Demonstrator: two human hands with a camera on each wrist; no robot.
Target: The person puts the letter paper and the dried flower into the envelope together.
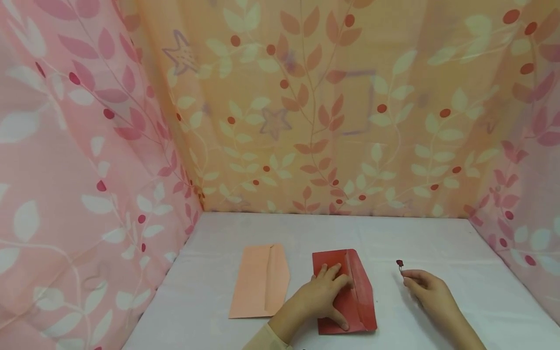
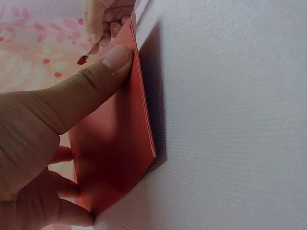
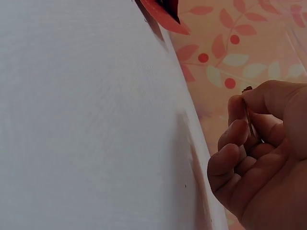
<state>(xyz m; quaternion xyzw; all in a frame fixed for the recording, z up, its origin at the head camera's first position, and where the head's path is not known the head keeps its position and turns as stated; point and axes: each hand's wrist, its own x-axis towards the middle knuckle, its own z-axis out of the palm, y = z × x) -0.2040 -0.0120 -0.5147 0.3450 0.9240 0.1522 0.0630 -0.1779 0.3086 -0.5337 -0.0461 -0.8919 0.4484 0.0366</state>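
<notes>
A red envelope [image 1: 325,291] lies on the table under my left hand [image 1: 323,294], its flap unfolded to the right. The left thumb [image 2: 96,86] presses the near part of its face and the other fingers spread over it, so the paper bows up with a shadow beneath. Seen from the right wrist, the envelope's mouth [image 3: 165,9] gapes slightly. My right hand [image 1: 430,291], right of the envelope and above the table, pinches a thin-stemmed piece with a small dark red flower-like head [image 1: 399,263] between thumb and forefinger. In the right wrist view the fingers hide most of its stem.
A peach envelope [image 1: 251,282] with its flap unfolded lies left of the red one. White cloth covers the table [image 1: 210,233]. Leaf-patterned curtains [image 1: 306,146] stand along the back and both sides.
</notes>
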